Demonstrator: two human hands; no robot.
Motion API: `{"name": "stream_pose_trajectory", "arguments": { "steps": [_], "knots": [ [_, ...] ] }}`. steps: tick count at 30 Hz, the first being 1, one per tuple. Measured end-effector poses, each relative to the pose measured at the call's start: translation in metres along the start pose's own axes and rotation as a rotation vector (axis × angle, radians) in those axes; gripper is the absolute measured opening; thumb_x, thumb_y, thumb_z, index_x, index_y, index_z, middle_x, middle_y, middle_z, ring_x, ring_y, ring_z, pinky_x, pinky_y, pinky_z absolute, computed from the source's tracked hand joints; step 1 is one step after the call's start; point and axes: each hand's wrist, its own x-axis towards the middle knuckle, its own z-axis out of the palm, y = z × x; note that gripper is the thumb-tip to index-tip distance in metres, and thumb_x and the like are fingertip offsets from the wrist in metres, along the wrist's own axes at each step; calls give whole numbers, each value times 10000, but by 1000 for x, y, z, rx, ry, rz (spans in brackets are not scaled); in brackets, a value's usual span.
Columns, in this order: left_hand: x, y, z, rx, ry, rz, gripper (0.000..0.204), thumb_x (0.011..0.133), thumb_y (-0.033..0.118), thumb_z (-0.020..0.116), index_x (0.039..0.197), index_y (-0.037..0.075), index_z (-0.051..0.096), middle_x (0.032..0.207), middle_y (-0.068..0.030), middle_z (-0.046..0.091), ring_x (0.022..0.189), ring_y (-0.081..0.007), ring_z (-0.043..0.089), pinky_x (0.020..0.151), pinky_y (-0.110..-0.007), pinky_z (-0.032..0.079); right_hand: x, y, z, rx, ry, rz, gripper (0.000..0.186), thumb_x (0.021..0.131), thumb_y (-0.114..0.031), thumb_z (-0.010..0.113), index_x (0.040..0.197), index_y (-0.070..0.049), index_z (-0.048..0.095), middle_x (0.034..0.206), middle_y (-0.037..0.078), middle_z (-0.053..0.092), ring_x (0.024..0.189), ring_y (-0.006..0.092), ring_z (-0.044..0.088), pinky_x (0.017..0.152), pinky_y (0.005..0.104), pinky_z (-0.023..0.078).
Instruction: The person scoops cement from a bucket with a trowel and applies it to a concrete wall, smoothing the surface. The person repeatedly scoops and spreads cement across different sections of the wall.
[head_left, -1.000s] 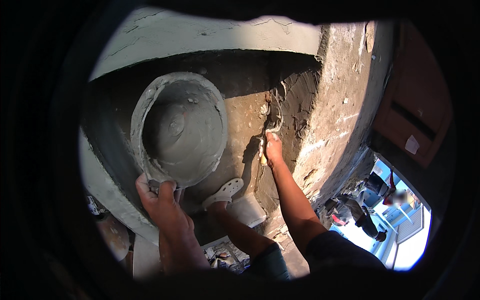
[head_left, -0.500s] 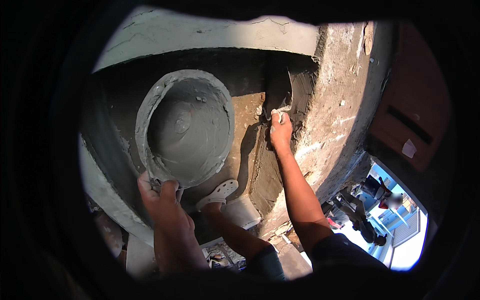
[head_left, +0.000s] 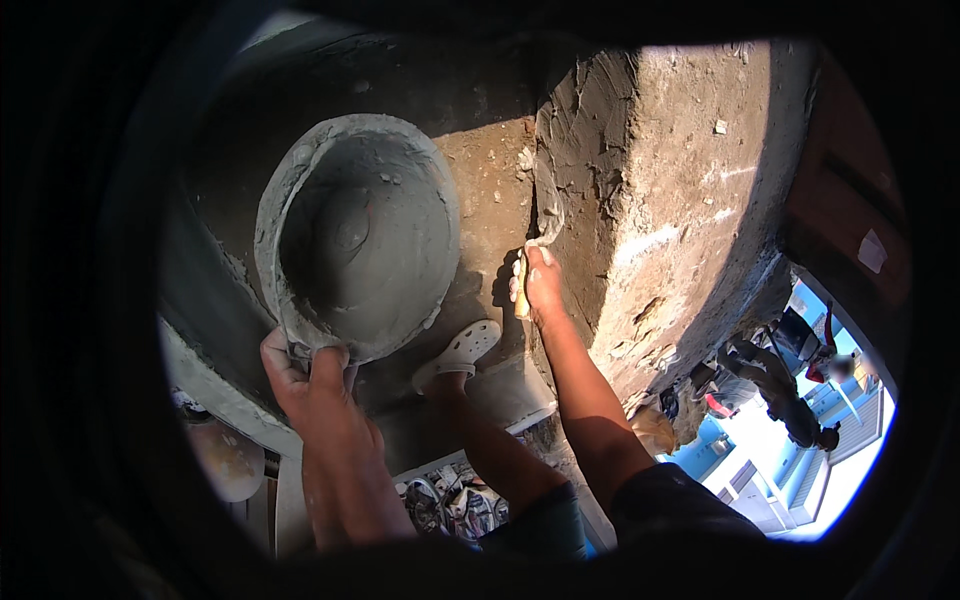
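My left hand (head_left: 312,375) grips the near rim of a round basin (head_left: 440,290), which is tilted so its inside shows. Grey wet mortar (head_left: 350,270) coats its wall and bottom. My right hand (head_left: 541,283) is closed around the yellowish wooden handle of a trowel (head_left: 546,236). The trowel's thin blade is seen nearly edge-on, along the side wall's rough, dark mortar band (head_left: 590,150); whether it touches the mortar I cannot tell. Below the basin, my foot in a white clog (head_left: 470,350) rests on a ledge.
A sunlit, chipped wall top (head_left: 690,200) runs along the right. Grey plaster edging (head_left: 235,405) curves along the left. Rubble and litter (head_left: 455,500) lie below the ledge. Two people (head_left: 785,385) are far off at lower right, beside a bright blue area.
My right hand has drawn the trowel down toward me along the side wall, showing more textured mortar above it. The view has shifted; the basin stays in my left hand.
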Motion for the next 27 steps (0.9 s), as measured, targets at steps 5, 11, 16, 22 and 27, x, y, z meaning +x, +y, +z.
{"name": "stream_pose_trajectory", "arguments": {
  "steps": [5, 11, 16, 22, 27],
  "knots": [
    [-14, -10, 0, 17, -16, 33, 448, 881, -60, 584, 1318, 27, 549, 1185, -80, 623, 1018, -161, 628, 918, -336, 556, -8, 71, -62, -109, 101, -43, 217, 1070, -302, 614, 971, -110, 626, 689, 24, 601, 439, 169, 545, 380, 353, 428],
    [-31, -29, 1, -63, -104, 82, 412, 890, -60, 574, 1288, 44, 550, 1124, -70, 631, 940, -159, 636, 870, -355, 574, -17, 73, -59, -566, 202, -203, 350, 1016, -322, 687, 1115, 14, 688, 883, 192, 740, 798, 327, 719, 755, 453, 561],
    [-53, -37, -14, 37, -75, 90, 338, 900, -68, 560, 1206, 75, 549, 1007, -44, 623, 817, -132, 593, 738, -336, 548, -51, -12, -55, -389, 158, -438, 312, 1035, -314, 662, 1074, -4, 681, 787, 137, 712, 631, 256, 676, 592, 432, 529],
    [-98, -2, -68, 147, -262, 246, 301, 882, -17, 578, 1164, 84, 547, 1013, -46, 628, 840, -155, 647, 704, -350, 605, -260, -44, -125, -296, -146, -99, 269, 1024, -275, 682, 1128, -27, 661, 917, 170, 741, 845, 275, 736, 752, 437, 571],
    [-175, 28, -127, 198, -407, 293, 305, 875, 43, 577, 1170, 118, 548, 1004, -50, 627, 800, -181, 650, 628, -395, 603, -382, -109, -164, -501, -648, -500, 393, 1073, -445, 627, 1172, -64, 641, 914, 76, 696, 742, 154, 684, 608, 341, 553]
  ]
}}
